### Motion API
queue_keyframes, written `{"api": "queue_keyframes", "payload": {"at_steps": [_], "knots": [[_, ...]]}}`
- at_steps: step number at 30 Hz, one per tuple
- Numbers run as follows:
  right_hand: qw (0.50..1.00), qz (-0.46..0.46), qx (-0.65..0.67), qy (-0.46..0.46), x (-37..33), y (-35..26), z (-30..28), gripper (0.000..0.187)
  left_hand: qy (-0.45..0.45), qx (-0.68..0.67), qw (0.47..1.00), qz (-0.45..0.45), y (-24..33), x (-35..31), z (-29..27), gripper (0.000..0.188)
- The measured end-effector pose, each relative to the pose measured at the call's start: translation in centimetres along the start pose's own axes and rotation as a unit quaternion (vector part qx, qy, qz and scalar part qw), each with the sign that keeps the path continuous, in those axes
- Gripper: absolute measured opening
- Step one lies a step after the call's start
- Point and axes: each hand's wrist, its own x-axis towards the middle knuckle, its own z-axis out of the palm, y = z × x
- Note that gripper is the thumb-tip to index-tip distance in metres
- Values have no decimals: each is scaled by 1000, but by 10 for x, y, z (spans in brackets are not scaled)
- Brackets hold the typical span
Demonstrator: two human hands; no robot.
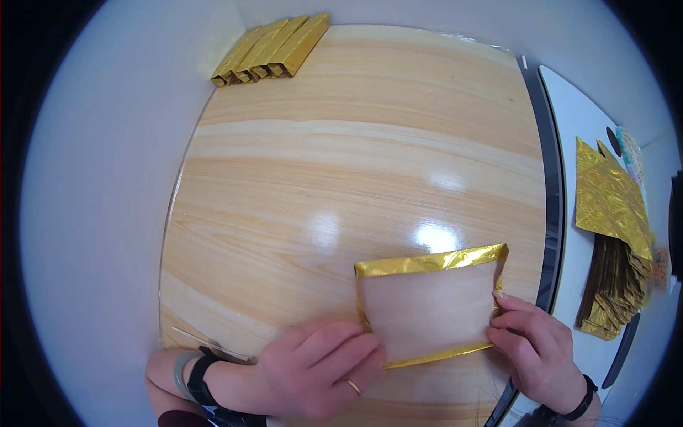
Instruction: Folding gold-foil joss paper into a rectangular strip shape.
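Note:
A gold foil paper sheet [430, 309] lies near the front right of the table, its pale inner side up. Narrow gold borders are folded over along its edges, and the side edges stand up a little. My right hand [533, 349] pinches the right edge between thumb and fingers. At the lower left corner, my left hand [320, 366] has its fingers curled closed on the paper's edge; it is slightly blurred, and its fingertips are partly hidden.
Several folded gold paper bars [274, 50] lie side by side at the wooden table's [320, 178] far left corner. On a white board [569, 107] at the right, a fanned stack of gold foil sheets [615, 206] lies. Pale walls [99, 178] border the table's left and far sides.

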Motion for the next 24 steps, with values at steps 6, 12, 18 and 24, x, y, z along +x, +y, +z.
{"api": "queue_keyframes", "payload": {"at_steps": [6,12,18,24], "knots": [[999,-1,-6,-33,5,1,-7,21,-14,-55,998,-24,9,-2,3,24],[999,3,2,-32,9,1,-7,19,-27,-90,993,-78,6,-6,5,30],[996,75,30,43,10,-4,-1,25,16,-158,977,-141,7,-8,6,29],[997,66,-36,34,18,-9,3,28,-10,-132,978,-163,6,-2,2,26]]}}
